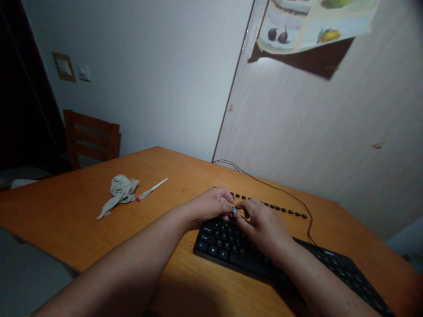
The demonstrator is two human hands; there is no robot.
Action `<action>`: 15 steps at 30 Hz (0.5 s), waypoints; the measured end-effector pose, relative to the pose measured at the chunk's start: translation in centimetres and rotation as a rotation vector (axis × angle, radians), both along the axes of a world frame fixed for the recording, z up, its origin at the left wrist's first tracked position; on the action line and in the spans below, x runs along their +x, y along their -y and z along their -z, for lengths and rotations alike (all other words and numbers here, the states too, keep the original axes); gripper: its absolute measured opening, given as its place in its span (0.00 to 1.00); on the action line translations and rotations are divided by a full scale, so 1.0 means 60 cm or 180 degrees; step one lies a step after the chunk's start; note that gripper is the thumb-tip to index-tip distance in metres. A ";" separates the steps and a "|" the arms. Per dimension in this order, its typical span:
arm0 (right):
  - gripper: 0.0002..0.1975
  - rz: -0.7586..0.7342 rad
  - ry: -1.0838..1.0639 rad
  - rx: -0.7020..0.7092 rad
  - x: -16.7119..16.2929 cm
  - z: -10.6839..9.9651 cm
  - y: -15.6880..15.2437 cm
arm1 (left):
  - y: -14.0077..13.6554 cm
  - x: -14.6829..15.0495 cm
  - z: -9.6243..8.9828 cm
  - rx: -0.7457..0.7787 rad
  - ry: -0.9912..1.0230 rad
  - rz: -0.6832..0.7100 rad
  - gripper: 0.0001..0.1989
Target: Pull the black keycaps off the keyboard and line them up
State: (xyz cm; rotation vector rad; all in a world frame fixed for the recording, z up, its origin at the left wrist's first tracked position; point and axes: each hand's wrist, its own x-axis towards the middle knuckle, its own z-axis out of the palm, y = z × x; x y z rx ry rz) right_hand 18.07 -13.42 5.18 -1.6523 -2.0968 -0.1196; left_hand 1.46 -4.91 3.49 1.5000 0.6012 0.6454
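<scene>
- Grip of the left hand: a small, pale-faced piece, seemingly a keycap though blurred, is pinched between the fingertips above the far edge of a black keyboard.
- Fingertips of the right hand are brought close against the piece; whether they are clamped on it cannot be told.
- Light, stiff and probably smooth, the piece is judged easily dropped; it is best held by its opposite sides, with gentle pressure.
- Behind the keyboard, a row of small black keycaps is laid out on the wooden counter, with a cable beyond.
- To the left, a crumpled cloth and a slim brush are seen side by side.
</scene>
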 end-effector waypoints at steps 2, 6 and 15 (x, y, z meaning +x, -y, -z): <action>0.10 0.0153 -0.0082 -0.0122 0.013 -0.003 -0.014 | -0.004 -0.001 0.005 0.0004 0.0022 -0.0062 0.16; 0.11 0.0602 -0.0420 -0.0554 0.068 0.001 -0.063 | -0.017 -0.005 0.008 0.0063 0.0064 -0.0504 0.15; 0.07 0.0687 -0.0559 -0.0964 0.133 0.049 -0.142 | -0.034 -0.012 0.002 0.0286 0.0001 -0.1020 0.10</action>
